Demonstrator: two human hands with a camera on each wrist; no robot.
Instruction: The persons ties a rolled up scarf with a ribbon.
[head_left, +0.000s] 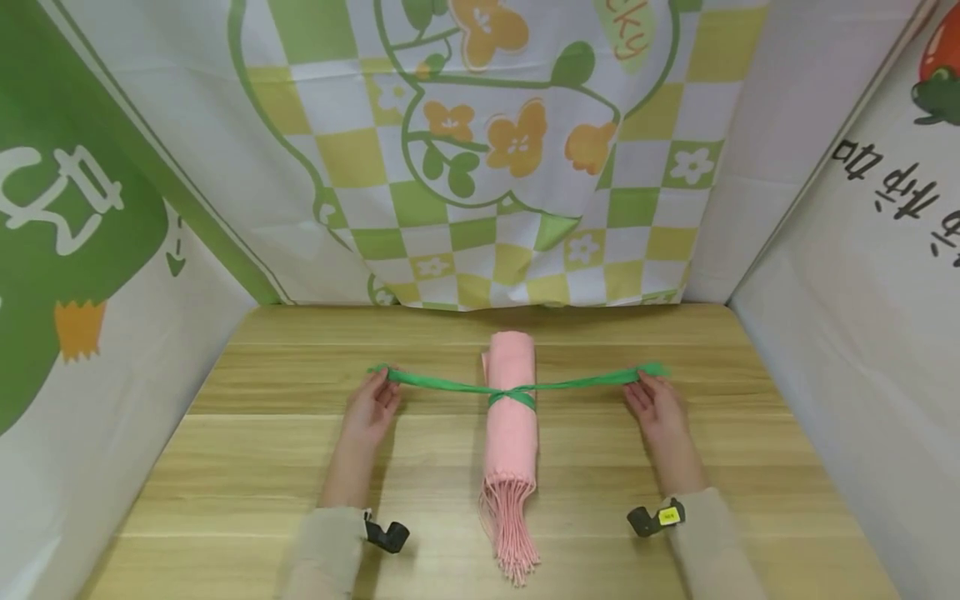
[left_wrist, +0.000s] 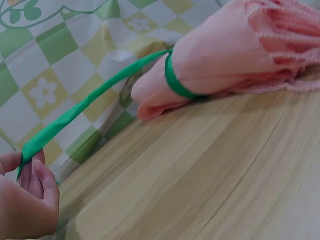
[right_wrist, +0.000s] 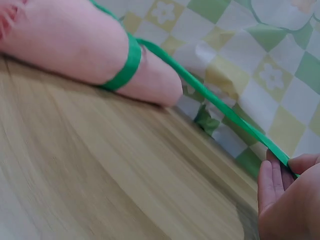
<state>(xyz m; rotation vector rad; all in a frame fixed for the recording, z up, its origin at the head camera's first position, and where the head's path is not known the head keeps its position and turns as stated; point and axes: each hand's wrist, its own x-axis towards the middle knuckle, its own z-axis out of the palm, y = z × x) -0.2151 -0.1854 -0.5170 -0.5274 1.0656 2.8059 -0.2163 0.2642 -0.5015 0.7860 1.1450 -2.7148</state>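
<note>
A rolled pink scarf (head_left: 512, 442) with a fringe (head_left: 514, 533) at its near end lies lengthwise in the middle of the table. Around it runs a green ribbon (head_left: 442, 383), crossed on top of the roll, its two ends drawn out to either side. My left hand (head_left: 371, 407) pinches the left end between thumb and fingers; the left wrist view shows the ribbon rising from that hand (left_wrist: 32, 195) to the roll. On the other side my right hand (head_left: 657, 406) pinches the right end, and the ribbon stretches nearly straight between the hands.
The wooden table (head_left: 247, 467) has its far edge against a hanging checked cloth (head_left: 465, 275) with flowers. Printed white panels stand at the left and right. Each wrist wears a small black camera (head_left: 387, 536).
</note>
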